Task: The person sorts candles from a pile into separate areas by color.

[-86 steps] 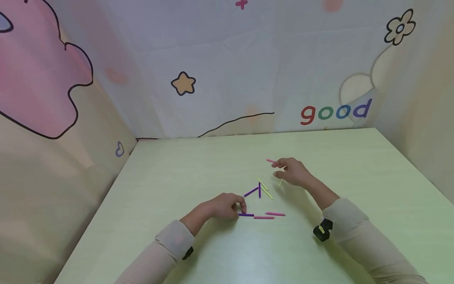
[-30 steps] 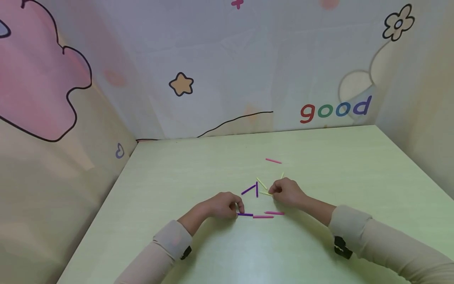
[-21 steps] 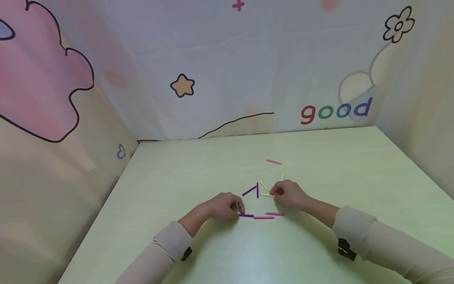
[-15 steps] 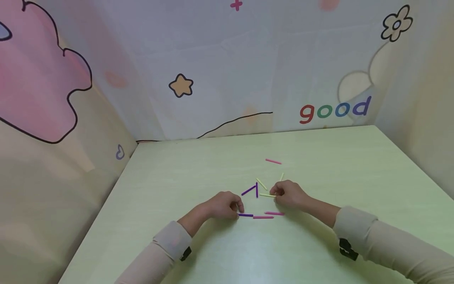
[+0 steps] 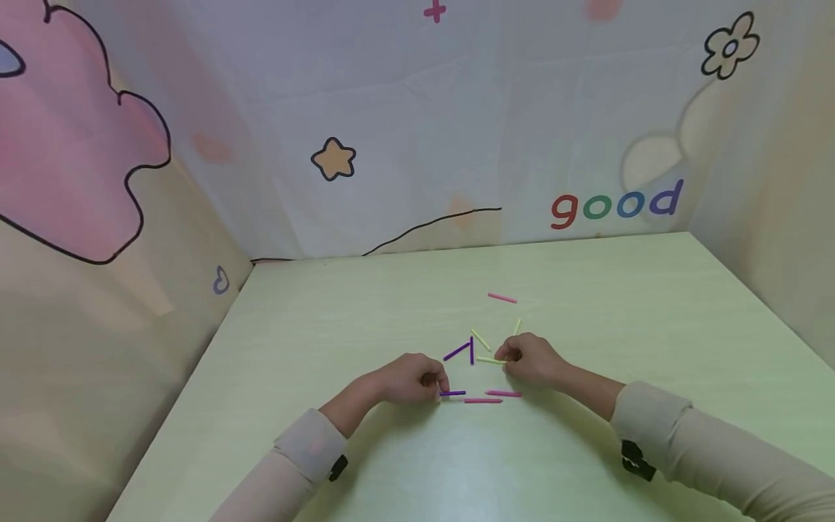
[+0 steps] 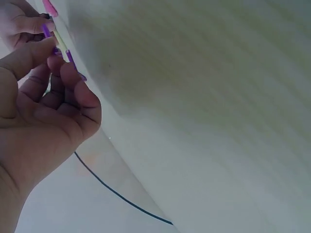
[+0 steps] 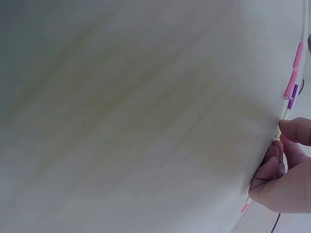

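A purple stick (image 5: 453, 394) is pinched near its left end by the left hand (image 5: 411, 378), between thumb and finger. It seems to be held slightly above the counter (image 5: 261, 348), and its free end is located just beside the near pink stick (image 5: 483, 401). By the right hand (image 5: 533, 361), a yellow stick (image 5: 491, 360) is pinched at its right end, while its other end is directed toward the straight purple stick (image 5: 472, 351). Beside this one, a slanted purple stick (image 5: 456, 351) and a slanted yellow stick (image 5: 480, 340) are laid flat; whether their ends are touched together cannot be told surely. Another pink stick (image 5: 504, 394) is laid just beside the near one, and the far pink stick (image 5: 502, 298) is left well apart.

As a judgement, two sticks are being positioned at once in this step. For the next move, it is probably required that the purple stick be lowered level and the yellow one be released gently, so that the neighbouring sticks are not disturbed.
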